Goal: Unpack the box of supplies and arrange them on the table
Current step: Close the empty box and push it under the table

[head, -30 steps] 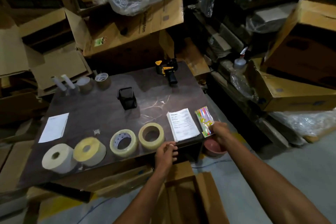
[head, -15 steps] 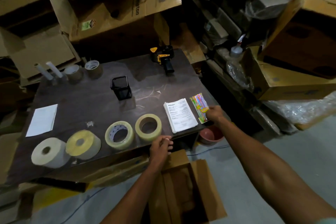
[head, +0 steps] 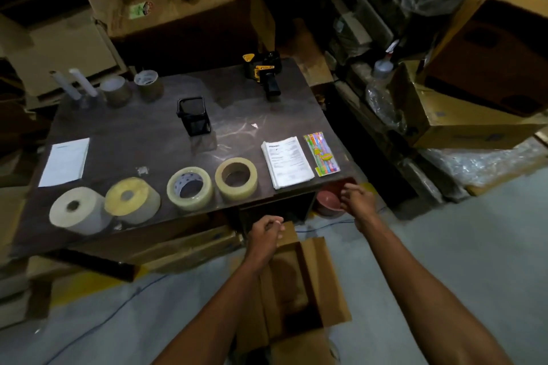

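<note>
An open cardboard box stands on the floor in front of the dark table. My left hand is at the box's far flap, fingers curled on its top edge. My right hand hangs in the air just below the table's front right corner, fingers loosely curled and holding nothing. A colourful packet lies near that corner beside a stack of printed papers. Along the front edge lie two tape rolls, a yellow roll and a white roll.
Further back on the table are a black holder, a tape dispenser, a white sheet, two brown tape rolls and white tubes. A pink bowl sits under the table. Stacked cartons crowd the right and back.
My right hand has let go of the colourful packet and pulled back off the table towards me. The packet stays beside the papers. My left hand stays at the box flap.
</note>
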### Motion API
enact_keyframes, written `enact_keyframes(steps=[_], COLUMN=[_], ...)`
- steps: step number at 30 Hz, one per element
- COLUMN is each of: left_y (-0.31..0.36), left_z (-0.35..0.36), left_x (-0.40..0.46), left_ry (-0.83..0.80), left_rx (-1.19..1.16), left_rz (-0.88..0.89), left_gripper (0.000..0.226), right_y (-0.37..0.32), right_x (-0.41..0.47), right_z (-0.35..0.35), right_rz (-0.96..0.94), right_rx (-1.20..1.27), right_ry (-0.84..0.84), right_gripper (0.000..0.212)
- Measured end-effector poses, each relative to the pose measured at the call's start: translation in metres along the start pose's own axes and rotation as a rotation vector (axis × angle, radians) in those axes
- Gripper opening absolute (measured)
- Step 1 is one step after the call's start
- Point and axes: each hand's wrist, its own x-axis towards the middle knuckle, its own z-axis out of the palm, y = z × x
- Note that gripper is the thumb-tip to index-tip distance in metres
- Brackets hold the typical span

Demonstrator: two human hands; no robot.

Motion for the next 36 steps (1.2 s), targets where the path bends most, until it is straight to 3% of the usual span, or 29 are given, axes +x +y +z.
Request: enact_keyframes(steps=[2, 8, 16, 20, 23, 28, 31, 36], left_y=[-0.012, -0.079, -0.211, -0.301, -0.399, -0.441, -0.485, -0.528], left_z=[0.005, 0.030, 0.054, 0.058, 0.063, 0.078, 0.083, 0.092], left_x=[-0.012, -0.048, -0.091, -0.092, -0.073, -0.060, -0.046, -0.032], left_ry=[-0.010, 0.076, 0.175, 0.201, 0.197, 0.157, 0.107, 0.030], left_rx=[-0.013, -0.112, -0.183, -0.140, -0.084, -0.037, 0.059, 0.128], left_rz=[-0.071, -0.310, -0.542, -0.639, -0.697, -0.659, -0.690, -0.765], left_gripper=[0.010, 0.030, 0.018, 0.010, 0.016, 0.022, 0.035, 0.012], right_y=[0.033, 0.156, 0.282, 0.345, 0.397, 0.484, 0.535, 0.584], right_x=[-0.025, -0.068, -0.076, -0.064, -0.048, -0.020, -0.007, 0.000], right_z=[-0.006, -0.029, -0.063, -0.071, -0.068, -0.056, -0.055, -0.059], right_rz=[0.033, 0.225, 0.432, 0.414, 0.371, 0.328, 0.287, 0.316], right_rx=[-0.007, -0.157, -0.425, -0.642, -0.749, -0.902, -1.054, -1.120], right_ry=[-0.076, -0.337, -0.502, -0.531, -0.566, -0.650, -0.703, -0.726], right_gripper=[0.025, 0.020, 0.014, 0.023, 0.024, 0.021, 0.041, 0.083])
